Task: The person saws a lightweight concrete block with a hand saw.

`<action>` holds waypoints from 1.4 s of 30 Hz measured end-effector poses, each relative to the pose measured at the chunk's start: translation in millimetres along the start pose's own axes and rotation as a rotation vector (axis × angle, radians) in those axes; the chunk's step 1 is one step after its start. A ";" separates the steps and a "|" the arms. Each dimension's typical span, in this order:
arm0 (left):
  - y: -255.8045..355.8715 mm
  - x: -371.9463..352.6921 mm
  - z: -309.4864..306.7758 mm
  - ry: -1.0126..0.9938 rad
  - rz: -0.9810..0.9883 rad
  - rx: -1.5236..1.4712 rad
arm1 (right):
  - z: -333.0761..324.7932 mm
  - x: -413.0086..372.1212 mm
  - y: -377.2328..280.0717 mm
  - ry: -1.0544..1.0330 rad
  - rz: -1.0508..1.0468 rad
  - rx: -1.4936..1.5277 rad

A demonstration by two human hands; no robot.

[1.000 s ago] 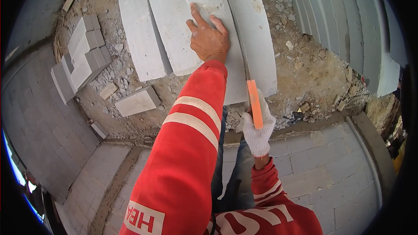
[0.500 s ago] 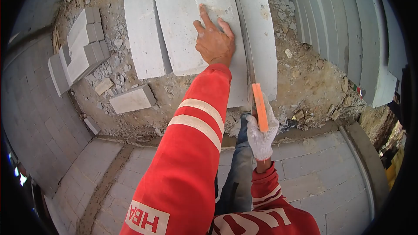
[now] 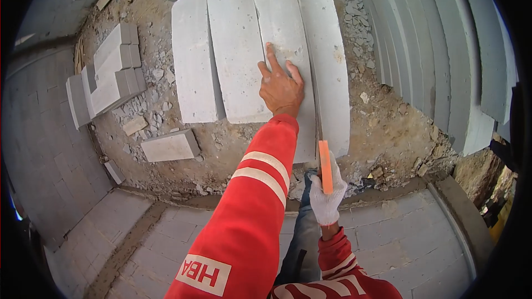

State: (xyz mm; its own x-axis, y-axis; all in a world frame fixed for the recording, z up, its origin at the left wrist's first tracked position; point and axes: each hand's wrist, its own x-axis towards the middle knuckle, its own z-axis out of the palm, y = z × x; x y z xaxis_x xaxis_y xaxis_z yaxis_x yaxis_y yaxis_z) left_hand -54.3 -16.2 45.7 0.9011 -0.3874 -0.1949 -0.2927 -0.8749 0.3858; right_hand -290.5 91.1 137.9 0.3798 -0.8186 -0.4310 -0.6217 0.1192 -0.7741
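Note:
Bare and with fingers spread, my left hand (image 3: pixel 281 89) presses flat on a long pale grey concrete block (image 3: pixel 280 11). My right hand (image 3: pixel 327 202), in a white knit glove, grips the orange handle of a hand saw (image 3: pixel 325 167) near the block's close end. The thin saw blade runs away from me along the narrow gap between this block and the long block on its right (image 3: pixel 327 61). Much of the blade is hidden in that gap. Two more pale blocks (image 3: pixel 238 55) lie side by side to the left of my left hand.
Smaller cut blocks (image 3: pixel 113 86) are stacked at left, with a loose block (image 3: pixel 170 145) nearer. A row of long grey slabs (image 3: pixel 443 50) leans at right. Rubble (image 3: pixel 357 27) covers the dirt. A low block wall (image 3: pixel 388 243) lies close to me.
My view has shifted, so the blocks and both hands sit lower in it. The saw handle is turned more edge-on and slightly nearer me relative to the block. My left hand stays on the same block.

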 end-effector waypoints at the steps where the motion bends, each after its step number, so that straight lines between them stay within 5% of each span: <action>1: 2.4 3.3 0.4 0.004 0.020 -0.005 | -0.3 -8.0 5.9 0.013 -0.010 -0.027; 4: 0.2 0.9 0.6 0.028 0.005 0.006 | -10.1 -51.2 40.5 0.021 -0.103 -0.107; 11: 10.2 14.9 -0.9 0.031 -0.005 0.020 | 17.6 42.7 -15.7 0.032 -0.111 0.038; 20: 3.6 3.7 0.6 0.024 -0.027 0.041 | -11.1 -49.6 37.9 0.071 -0.184 -0.010; 21: 3.7 2.4 0.0 0.029 -0.024 0.049 | -13.4 -54.5 45.3 0.033 -0.038 0.044; 27: 10.1 22.0 2.6 0.063 0.000 0.018 | 11.3 51.1 -11.9 0.087 -0.237 -0.063; 37: 5.8 1.4 -1.8 0.017 -0.050 0.004 | -29.6 -49.3 -1.6 0.093 0.022 -0.014; 42: 4.0 9.0 2.2 0.006 -0.017 -0.053 | -16.0 17.8 -17.4 0.086 -0.111 -0.013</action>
State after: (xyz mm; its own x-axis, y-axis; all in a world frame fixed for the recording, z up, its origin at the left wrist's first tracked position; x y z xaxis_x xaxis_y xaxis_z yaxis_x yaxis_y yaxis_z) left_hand -48.1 -23.8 43.5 0.9079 -0.3704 -0.1965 -0.2599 -0.8649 0.4294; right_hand -283.9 65.5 151.1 0.3869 -0.8715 -0.3014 -0.5882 0.0185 -0.8085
